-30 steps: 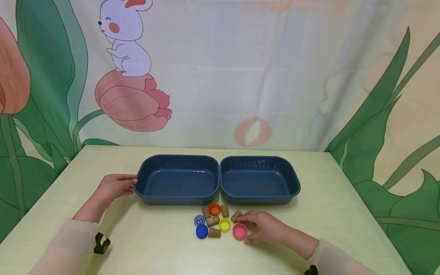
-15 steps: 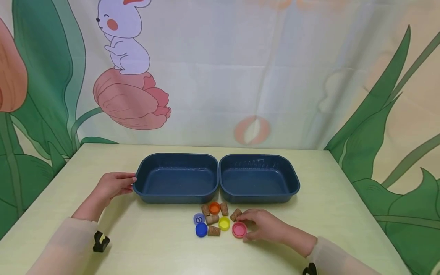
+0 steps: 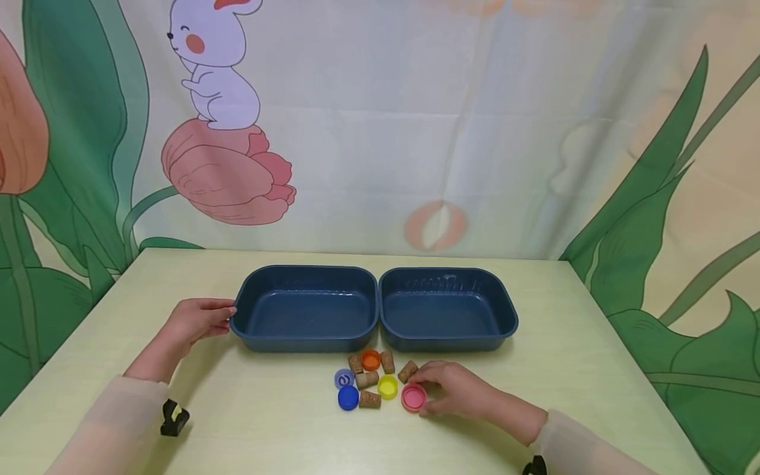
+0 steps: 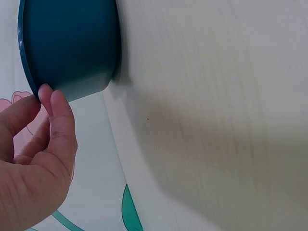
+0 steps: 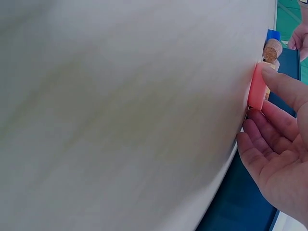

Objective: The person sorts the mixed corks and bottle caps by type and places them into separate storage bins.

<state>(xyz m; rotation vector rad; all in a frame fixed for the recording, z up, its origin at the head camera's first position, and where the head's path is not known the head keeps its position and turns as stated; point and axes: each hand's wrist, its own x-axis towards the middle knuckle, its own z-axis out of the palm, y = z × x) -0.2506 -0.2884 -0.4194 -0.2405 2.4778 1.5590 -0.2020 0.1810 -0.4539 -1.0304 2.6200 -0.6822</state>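
My right hand pinches the pink bottle cap at the table; in the right wrist view thumb and a finger lie at opposite ends of the cap's edge. A cork lies beside that index finger. To the left are a yellow cap, an orange cap, a light purple cap, a blue cap and several more corks. My left hand holds the rim at the left end of the left blue tray; in the left wrist view, fingertips meet that rim.
The right blue tray stands against the left one, behind the caps and corks. Both trays have nothing in them. A pale wooden table carries everything, and a printed curtain hangs along its far edge.
The whole head view shifts very slightly. Both hands, the caps, the corks and the trays keep their places.
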